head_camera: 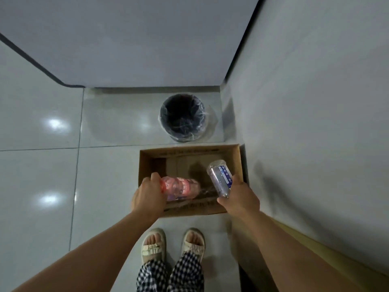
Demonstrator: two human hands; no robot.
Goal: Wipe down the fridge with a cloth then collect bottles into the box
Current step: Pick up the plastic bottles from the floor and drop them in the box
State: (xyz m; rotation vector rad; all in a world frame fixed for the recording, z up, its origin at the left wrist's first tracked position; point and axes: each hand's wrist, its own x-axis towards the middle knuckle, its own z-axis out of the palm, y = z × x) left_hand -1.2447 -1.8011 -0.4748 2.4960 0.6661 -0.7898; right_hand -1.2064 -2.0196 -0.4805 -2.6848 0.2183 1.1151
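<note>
An open brown cardboard box (pixel 147 163) stands on the tiled floor in front of my feet. My left hand (pixel 148 196) grips a clear plastic bottle with a red label (pixel 181 186), held low over the box's near left part. My right hand (pixel 240 197) grips a clear bottle with a blue label (pixel 220 178), its base pointing up and away over the box's right side. Something crumpled and clear lies on the box floor between the two bottles; I cannot tell what it is.
A black bin with a clear liner (pixel 182 118) stands just beyond the box, near the corner. A pale flat surface (pixel 315 102) rises along the right, close against the box. A grey wall (pixel 136 39) closes the far side. My sandalled feet (pixel 172 243) are just behind the box.
</note>
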